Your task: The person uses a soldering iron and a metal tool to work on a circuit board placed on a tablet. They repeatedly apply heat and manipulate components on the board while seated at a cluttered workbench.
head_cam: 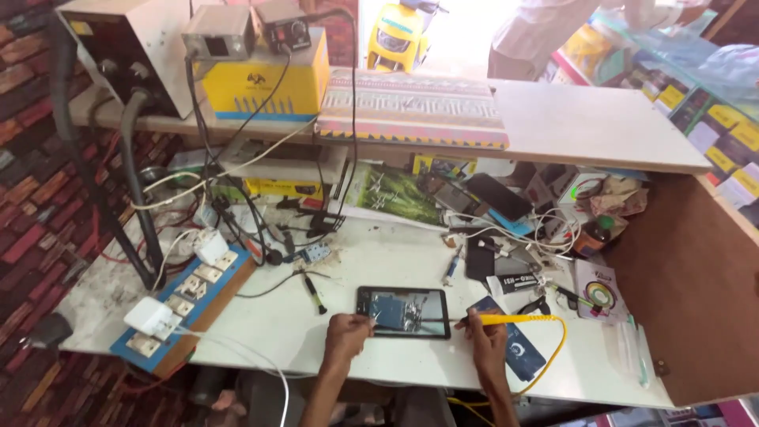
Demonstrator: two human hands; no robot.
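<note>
now | left hand [345, 330] pinches left edge of opened phone [403, 311], near bench [316, 332] front edge | right hand [484, 336] fingers clamped on yellow-handled tool [506, 319], tip over phone

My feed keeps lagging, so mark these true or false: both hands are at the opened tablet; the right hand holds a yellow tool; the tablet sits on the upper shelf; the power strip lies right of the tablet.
1. Both hands are at the opened tablet: true; left hand at its left edge, right hand at its right.
2. Right hand holds a yellow tool: true.
3. Tablet sits on the upper shelf: false; it lies on the white worktable.
4. Power strip lies right of the tablet: false; it lies left.
</note>
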